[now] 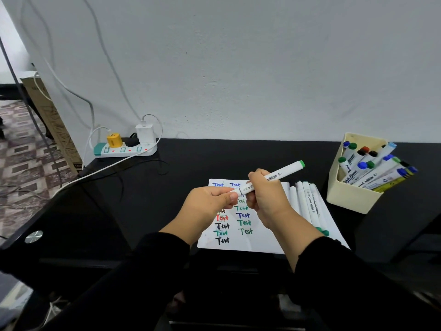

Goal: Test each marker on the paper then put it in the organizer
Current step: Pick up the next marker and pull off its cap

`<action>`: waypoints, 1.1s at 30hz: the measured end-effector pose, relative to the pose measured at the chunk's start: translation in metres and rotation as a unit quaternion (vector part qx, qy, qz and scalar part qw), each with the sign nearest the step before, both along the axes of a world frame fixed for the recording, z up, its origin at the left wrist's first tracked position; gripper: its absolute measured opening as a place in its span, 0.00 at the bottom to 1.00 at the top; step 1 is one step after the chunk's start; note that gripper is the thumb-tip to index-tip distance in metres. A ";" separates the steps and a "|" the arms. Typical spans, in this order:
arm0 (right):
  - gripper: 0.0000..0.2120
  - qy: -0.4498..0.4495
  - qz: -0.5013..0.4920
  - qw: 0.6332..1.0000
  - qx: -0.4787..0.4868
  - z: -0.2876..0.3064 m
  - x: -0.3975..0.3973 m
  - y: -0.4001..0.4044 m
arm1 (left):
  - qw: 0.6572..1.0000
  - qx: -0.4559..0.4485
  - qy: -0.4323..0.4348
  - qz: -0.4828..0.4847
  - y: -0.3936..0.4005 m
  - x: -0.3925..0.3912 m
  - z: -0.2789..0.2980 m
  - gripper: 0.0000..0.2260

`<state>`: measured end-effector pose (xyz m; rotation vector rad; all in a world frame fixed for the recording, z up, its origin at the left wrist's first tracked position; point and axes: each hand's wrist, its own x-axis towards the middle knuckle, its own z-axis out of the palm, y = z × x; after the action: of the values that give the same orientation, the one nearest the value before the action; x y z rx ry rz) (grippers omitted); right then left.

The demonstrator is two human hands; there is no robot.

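A: What is each hand doing?

B: At centre frame the right hand (267, 197) is wrapped round the barrel of a green-ended marker (284, 174), held above the paper (267, 237). The left hand (210, 203) pinches its near cap.

A: Advice?

B: I'd pull the cap straight along the barrel, keeping the nib off the fingers.

A: Materials?

B: Smooth white plastic cylinders; a flat matte sheet covered in "Test"; a cream, boxy organizer (350, 197) at right, markers leaning inside. More markers (307, 201) lie on the paper's right edge.
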<state>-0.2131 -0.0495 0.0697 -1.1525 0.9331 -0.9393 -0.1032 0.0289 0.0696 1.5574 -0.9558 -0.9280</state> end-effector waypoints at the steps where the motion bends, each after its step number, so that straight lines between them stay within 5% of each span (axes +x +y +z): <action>1: 0.15 0.001 0.001 1.000 0.002 -0.001 0.000 0.000 | 1.000 0.005 -0.004 0.001 -0.001 0.000 0.001 0.03; 11: 0.15 0.044 0.047 0.998 0.014 0.003 -0.006 -0.002 | 0.995 0.035 -0.065 -0.063 -0.006 0.013 0.000 0.04; 15: 0.16 0.036 -0.030 0.998 0.029 0.006 -0.010 -0.007 | 0.995 0.030 -0.073 -0.058 -0.011 0.024 -0.003 0.09; 18: 0.13 0.037 -0.136 0.990 0.008 0.009 -0.019 -0.015 | 0.974 0.079 -0.211 -0.012 -0.016 0.032 -0.025 0.18; 20: 0.06 0.023 -0.197 0.980 -0.025 0.011 -0.027 -0.022 | 0.931 0.145 -0.335 -0.021 -0.016 0.037 -0.046 0.23; 22: 0.10 0.019 -0.246 0.967 -0.066 0.013 -0.035 -0.029 | 0.883 0.188 -0.430 -0.032 -0.016 0.041 -0.066 0.24; 24: 0.18 0.087 -0.295 0.944 -0.122 0.015 -0.045 -0.040 | 0.852 0.199 -0.484 -0.029 -0.016 0.042 -0.078 0.23; 28: 0.25 0.229 -0.344 0.897 -0.158 0.022 -0.065 -0.066 | 0.849 0.196 -0.490 -0.023 -0.018 0.041 -0.082 0.23; 33: 0.24 0.354 -0.317 0.869 -0.135 0.036 -0.088 -0.091 | 0.845 0.192 -0.500 -0.016 -0.017 0.041 -0.084 0.23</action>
<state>-0.3006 -0.1405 0.1056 -1.5048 1.9067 -1.2135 -0.0620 0.0119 -0.0141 2.4551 -1.5664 -0.2564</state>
